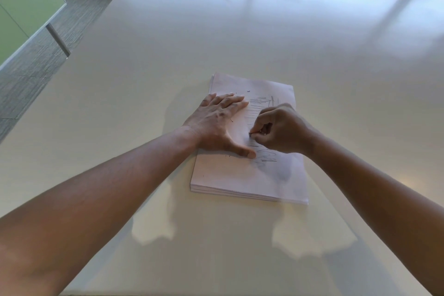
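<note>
In the middle of the white tabletop [168, 55], the left hand [219, 125] presses flat, with straight fingers, on the stack of paper [240, 180], while the right hand [281, 130] pinches a short dark stub [251, 132] in curled fingers, apparently shading the top sheet, so the next stroke calls for a firm hold on the sheet.

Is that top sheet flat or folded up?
Flat: top sheet lies spread on the paper stack, left hand pressing it, right hand gripping a pencil.

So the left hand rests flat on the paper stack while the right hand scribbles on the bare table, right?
Not quite. In the head view the right hand, pinching a small dark stub, scribbles on the top sheet of the paper stack, not on the bare table. The left hand does rest flat on the stack.
</note>
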`<state>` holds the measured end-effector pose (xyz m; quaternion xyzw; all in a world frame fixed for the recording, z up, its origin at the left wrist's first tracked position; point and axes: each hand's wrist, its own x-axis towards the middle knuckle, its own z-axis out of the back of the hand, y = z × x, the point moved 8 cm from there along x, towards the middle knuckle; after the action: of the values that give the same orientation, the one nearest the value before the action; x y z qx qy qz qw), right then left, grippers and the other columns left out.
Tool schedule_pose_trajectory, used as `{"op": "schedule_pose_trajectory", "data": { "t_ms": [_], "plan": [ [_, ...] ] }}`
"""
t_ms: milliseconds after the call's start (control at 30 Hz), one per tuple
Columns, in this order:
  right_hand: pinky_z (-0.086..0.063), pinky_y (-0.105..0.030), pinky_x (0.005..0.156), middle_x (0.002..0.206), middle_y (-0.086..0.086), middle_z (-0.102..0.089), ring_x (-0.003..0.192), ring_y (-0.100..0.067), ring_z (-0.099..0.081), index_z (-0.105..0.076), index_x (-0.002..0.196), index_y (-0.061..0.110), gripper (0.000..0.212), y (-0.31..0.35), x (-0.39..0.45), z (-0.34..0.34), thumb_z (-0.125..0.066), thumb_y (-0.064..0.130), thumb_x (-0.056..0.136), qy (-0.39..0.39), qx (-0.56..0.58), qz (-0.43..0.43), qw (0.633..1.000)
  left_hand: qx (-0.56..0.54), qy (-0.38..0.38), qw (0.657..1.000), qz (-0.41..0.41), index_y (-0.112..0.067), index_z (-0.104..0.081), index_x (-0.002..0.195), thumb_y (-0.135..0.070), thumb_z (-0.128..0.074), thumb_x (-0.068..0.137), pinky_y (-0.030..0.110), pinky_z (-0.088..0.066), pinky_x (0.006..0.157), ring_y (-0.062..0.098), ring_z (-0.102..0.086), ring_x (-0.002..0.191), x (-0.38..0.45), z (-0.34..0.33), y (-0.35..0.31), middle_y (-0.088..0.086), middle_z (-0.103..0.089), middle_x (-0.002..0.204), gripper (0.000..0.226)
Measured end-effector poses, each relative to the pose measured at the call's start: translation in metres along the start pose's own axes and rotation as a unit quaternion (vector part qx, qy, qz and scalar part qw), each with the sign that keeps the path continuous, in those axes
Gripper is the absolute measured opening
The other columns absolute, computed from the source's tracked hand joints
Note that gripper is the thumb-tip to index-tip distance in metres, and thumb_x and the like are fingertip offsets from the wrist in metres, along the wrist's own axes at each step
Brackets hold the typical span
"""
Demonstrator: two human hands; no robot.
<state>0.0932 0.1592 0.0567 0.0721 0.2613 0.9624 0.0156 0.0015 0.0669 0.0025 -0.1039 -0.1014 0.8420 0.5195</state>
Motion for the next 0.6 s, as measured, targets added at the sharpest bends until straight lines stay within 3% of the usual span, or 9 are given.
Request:
{"op": "schedule_pose_trajectory", "data": {
  "t_ms": [167,333,500,600],
  "plan": [
    [-0.050,-0.015,0.063,0.066,0.006,-0.068,0.060,-0.004,-0.060,-0.079,0.071,0.013,0.007,-0.023,0.005,0.016,-0.077,0.006,0.071,-0.019,-0.014,-0.047,0.999,0.004,0.007,1.000,0.002,-0.031,-0.013,0.164,-0.110,-0.042,0.045,0.043,0.005,0.128,0.006,0.004,0.157,0.001,-0.001,0.000,-0.011,-0.008,0.172,0.146],
    [-0.047,-0.014,0.061,0.064,0.002,-0.068,0.059,-0.011,-0.061,-0.077,0.068,0.011,0.007,0.001,0.001,-0.001,-0.077,0.004,0.070,0.010,-0.005,-0.004,1.000,0.007,0.001,1.000,0.001,-0.030,-0.015,0.164,-0.108,-0.043,0.046,0.040,0.006,0.128,0.006,0.003,0.157,0.000,0.000,0.000,-0.010,-0.010,0.172,0.144],
    [-0.044,-0.007,0.060,0.065,0.008,-0.068,0.060,-0.002,-0.060,-0.079,0.071,0.014,0.007,-0.026,0.001,0.016,-0.078,0.007,0.071,-0.013,-0.004,-0.065,0.998,0.006,0.006,1.000,0.000,-0.030,-0.014,0.164,-0.109,-0.042,0.045,0.041,0.007,0.128,0.006,0.003,0.157,0.000,0.000,0.000,-0.010,-0.009,0.172,0.146],
    [-0.045,-0.009,0.060,0.064,0.005,-0.068,0.062,-0.007,-0.061,-0.078,0.069,0.013,0.009,-0.016,0.001,0.010,-0.076,0.005,0.070,-0.010,-0.005,-0.046,0.999,0.009,0.003,1.000,-0.003,-0.029,-0.014,0.164,-0.108,-0.044,0.047,0.039,0.008,0.127,0.006,0.003,0.157,0.000,0.001,0.000,-0.010,-0.009,0.172,0.145]
  ]
}}
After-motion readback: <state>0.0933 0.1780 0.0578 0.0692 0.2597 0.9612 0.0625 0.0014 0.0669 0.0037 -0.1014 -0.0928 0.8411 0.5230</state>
